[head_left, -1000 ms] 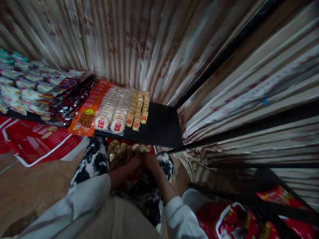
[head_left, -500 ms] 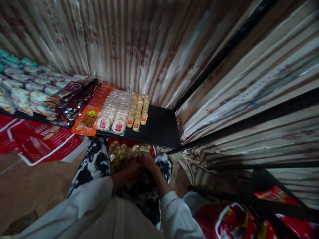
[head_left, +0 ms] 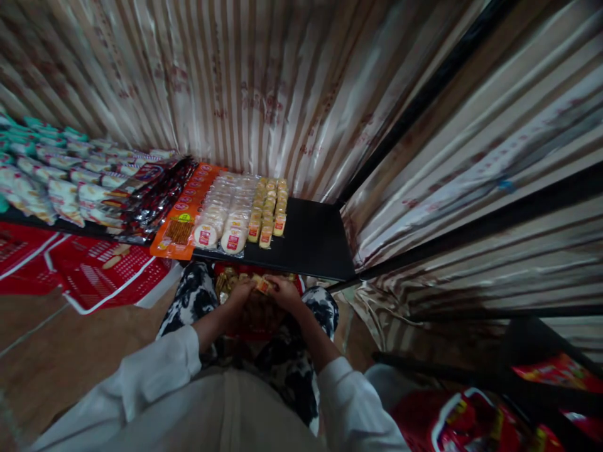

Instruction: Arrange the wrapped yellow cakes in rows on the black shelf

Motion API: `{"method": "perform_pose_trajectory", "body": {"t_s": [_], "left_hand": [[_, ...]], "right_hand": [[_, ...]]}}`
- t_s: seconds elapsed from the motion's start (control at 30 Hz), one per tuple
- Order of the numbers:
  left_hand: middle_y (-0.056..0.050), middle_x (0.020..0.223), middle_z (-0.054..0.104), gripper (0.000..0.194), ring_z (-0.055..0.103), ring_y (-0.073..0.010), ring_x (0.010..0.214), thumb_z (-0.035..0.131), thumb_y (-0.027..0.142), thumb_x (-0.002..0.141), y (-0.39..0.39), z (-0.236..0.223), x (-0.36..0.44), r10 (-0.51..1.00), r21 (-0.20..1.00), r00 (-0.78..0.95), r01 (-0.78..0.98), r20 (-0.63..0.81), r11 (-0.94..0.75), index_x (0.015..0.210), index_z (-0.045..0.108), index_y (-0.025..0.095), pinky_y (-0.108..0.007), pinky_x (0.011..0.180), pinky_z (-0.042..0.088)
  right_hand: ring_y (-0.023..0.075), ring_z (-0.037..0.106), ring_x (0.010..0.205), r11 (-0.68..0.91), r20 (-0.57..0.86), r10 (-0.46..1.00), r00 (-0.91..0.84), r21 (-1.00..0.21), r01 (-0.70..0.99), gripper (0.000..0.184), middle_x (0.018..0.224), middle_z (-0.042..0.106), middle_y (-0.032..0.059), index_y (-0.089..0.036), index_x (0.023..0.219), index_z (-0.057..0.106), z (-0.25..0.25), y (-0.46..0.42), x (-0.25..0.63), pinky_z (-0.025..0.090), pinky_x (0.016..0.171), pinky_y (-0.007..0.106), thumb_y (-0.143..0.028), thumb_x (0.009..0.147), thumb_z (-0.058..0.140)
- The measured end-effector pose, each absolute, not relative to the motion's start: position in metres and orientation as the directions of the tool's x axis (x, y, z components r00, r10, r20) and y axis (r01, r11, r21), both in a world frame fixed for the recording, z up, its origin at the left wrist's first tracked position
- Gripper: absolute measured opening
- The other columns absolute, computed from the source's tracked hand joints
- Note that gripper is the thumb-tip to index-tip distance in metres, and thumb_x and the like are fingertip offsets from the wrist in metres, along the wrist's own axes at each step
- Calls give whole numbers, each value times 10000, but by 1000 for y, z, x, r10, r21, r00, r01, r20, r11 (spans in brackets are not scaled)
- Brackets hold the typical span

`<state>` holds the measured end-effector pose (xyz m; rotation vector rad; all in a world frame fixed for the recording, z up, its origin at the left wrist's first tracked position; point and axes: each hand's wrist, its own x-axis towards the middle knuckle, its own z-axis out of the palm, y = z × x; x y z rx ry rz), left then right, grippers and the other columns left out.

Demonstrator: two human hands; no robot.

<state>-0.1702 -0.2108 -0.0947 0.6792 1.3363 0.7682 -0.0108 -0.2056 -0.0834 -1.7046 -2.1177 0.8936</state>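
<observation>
Between my knees, a small yellow wrapped snack with a red label is held up over a red basket. My left hand grips its left end, and my right hand has closed on the right end. More wrapped snacks in gold-coloured film lie in the basket under both hands. Just ahead, on a black shelf, similar yellow snacks stand in short rows. Beside them are rows of round white wrapped crackers.
Left along the shelf lie an orange packet, dark packets and white packets. Red baskets stand below it. A striped curtain hangs behind, with black poles at right. Red bags sit lower right.
My hands, earlier close together low in the basket, have risen and moved slightly apart. A yellow wrapped snack now shows between them. The view has shifted a little.
</observation>
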Motion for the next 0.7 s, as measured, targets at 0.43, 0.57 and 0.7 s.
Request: {"method": "perform_pose_trajectory", "body": {"t_s": [0.43,0.57,0.7], "left_hand": [[29,532,540,312,496,-102,520,501,444,777,-181,-57,-155,956,940,74,217,-286,264,635,559,173,-205,508,383],[2,651,599,277,551,-123,623,503,405,798,-166,-37,-136,969,946,80,252,-232,206,774,619,155,-216,561,431],[-61,926,652,372,609,-139,779,513,271,814,-155,-24,-118,958,956,25,74,-285,282,1158,560,139,-207,597,493]], "right_hand": [[215,585,961,181,83,983,-163,-551,814,366,1024,656,98,-149,1152,577,-46,-213,-8,441,868,311,-332,838,527],[202,600,889,95,147,989,-8,-598,796,372,982,658,88,-155,1132,580,-39,-199,-1,466,813,300,-339,814,522],[184,606,794,-28,133,976,171,-707,707,404,931,655,82,-138,1122,578,-36,-176,2,483,710,277,-372,800,508]]}}
